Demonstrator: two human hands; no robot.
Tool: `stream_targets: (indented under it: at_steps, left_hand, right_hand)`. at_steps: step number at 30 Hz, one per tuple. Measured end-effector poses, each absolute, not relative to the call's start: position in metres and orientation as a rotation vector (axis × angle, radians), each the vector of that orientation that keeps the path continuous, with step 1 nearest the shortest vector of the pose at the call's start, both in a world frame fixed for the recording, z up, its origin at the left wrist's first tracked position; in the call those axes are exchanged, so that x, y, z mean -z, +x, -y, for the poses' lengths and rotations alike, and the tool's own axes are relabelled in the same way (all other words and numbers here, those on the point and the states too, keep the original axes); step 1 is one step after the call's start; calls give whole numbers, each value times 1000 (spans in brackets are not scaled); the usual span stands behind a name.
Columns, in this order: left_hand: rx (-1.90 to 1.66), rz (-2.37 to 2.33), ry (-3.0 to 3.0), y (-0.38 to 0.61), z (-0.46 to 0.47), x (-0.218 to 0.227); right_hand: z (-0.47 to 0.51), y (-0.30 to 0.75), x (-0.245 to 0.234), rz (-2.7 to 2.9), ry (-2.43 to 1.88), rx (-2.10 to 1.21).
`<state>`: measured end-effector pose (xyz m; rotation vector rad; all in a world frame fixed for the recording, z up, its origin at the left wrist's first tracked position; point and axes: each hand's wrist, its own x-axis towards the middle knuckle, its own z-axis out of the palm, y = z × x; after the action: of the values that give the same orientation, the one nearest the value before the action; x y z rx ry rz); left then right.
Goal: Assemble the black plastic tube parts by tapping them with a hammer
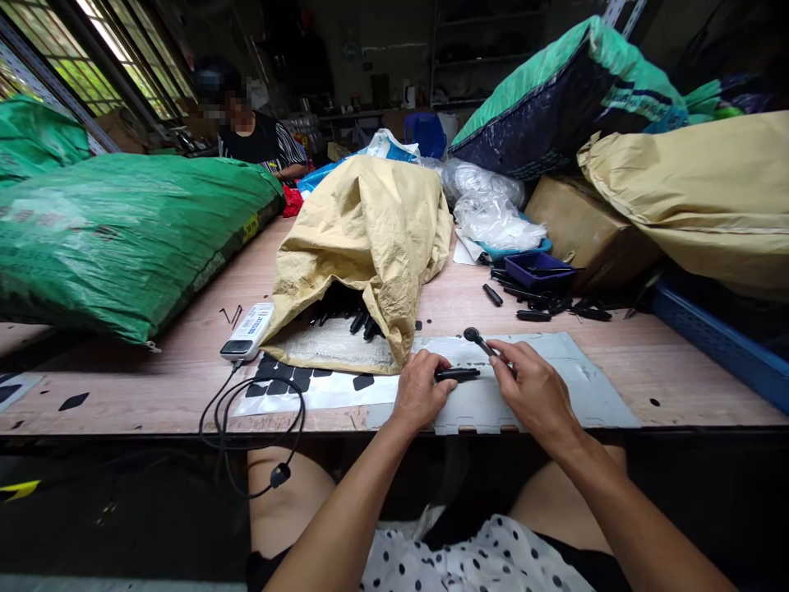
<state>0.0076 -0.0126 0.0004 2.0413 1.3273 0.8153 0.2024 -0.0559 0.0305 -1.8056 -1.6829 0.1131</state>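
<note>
Here's the left hand (pixel 421 388), low at the grey board (pixel 583 382), fingers curled closed on a black rod (pixel 462 374) that pokes out to its right. Just across, the right hand (pixel 535 390) pinches a round-headed tool (pixel 473 335) by its handle, thumb against fingers, the head tipped up and left, clear of the rod. Beyond the left hand, a tan sack (pixel 410 218) gapes, dark pieces (pixel 358 321) in its mouth.
</note>
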Motion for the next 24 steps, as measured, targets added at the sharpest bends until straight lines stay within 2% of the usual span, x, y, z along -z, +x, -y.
stream_targets:
  at_steps: [5, 15, 19, 24]
  left_hand:
    - [-783, -1338, 2074, 8, 14, -3]
    - [-829, -1273, 2122, 4, 14, -2]
    - [-988, -1041, 2109, -7, 40, -12]
    - [-667, -551, 2379, -31, 106, 15]
  right_hand:
    - [20, 218, -13, 1738, -2017, 58]
    - [12, 212, 11, 1802, -2056, 382]
    - [12, 212, 10, 1815, -2056, 383]
    - [12, 211, 7, 1804, -2079, 375]
